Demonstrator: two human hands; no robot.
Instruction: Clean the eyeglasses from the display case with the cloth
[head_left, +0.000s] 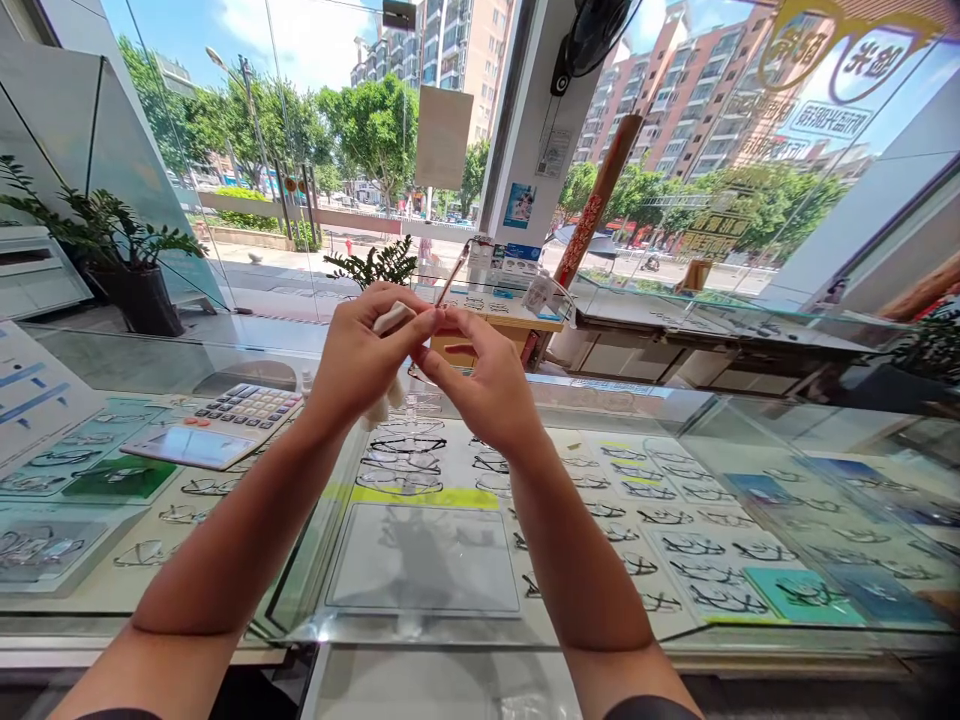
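Both hands are raised together over the glass display counter [420, 560]. My left hand [367, 345] is closed around a crumpled white cloth [391, 318], which shows above the thumb and below the palm. Between the hands is a pair of eyeglasses [451, 277]; one thin temple sticks up past the fingertips, and part of the frame shows below them. The fingers of my right hand [487, 375] pinch the eyeglasses, touching the left fingertips. Most of the lenses and frame are hidden behind the fingers.
Rows of eyeglasses [401, 462] lie under the counter glass. A calculator [217, 425] rests on the left, beside a printed sheet [37, 395]. Farther back stand a potted plant [139, 285], another display case [645, 320] and large windows.
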